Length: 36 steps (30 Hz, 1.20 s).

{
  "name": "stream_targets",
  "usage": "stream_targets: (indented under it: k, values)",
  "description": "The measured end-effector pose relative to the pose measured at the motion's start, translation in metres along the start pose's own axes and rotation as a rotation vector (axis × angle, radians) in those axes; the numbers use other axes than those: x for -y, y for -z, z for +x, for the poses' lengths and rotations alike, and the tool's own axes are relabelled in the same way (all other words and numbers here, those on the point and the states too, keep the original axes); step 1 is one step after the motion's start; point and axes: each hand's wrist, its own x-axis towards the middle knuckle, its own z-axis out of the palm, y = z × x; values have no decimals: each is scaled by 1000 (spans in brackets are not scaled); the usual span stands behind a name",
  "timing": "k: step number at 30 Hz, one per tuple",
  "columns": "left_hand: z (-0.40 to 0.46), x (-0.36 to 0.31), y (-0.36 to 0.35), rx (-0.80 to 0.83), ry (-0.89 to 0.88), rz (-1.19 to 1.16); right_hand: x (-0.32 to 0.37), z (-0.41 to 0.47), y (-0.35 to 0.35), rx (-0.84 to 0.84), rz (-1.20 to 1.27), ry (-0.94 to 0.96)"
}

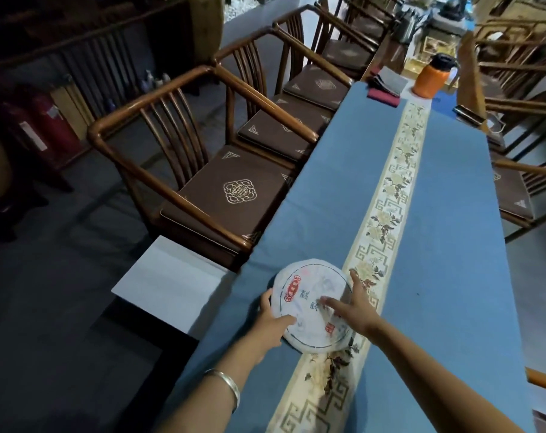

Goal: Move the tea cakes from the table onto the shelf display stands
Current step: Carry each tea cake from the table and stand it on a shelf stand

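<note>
A round tea cake (309, 295) in white paper with a red emblem and blue characters lies on the blue-clothed table (453, 245), near its left edge and partly on the patterned runner (390, 195). My left hand (273, 320) grips the cake's left rim, thumb on top and fingers curled around the edge. My right hand (353, 304) rests on the cake's right side with its fingers spread over the top and rim. A silver bangle is on my left wrist. No shelf or display stand shows in this view.
Wooden armchairs (202, 170) with brown cushions line the table's left side, others stand at the right. A white square stool top (171, 279) sits below the table's left edge. Far down the table are an orange flask (431, 78) and folded cloths (387, 85).
</note>
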Motion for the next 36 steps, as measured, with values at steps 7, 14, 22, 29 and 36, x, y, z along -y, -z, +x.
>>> stream_targets:
  k: [7,14,22,29,36]
  values:
    - [-5,9,4,15,-79,-42,-9,-5,1,134,127,-52]
    - [-20,34,18,-72,-140,52,-30,-47,-17,249,136,-128]
    - [-71,76,28,-110,-147,-19,-61,-105,-44,266,245,-68]
    - [-144,64,29,-157,-261,-151,-41,-146,-32,307,327,175]
    - [-251,46,24,-287,-433,-165,-7,-216,-12,320,358,427]
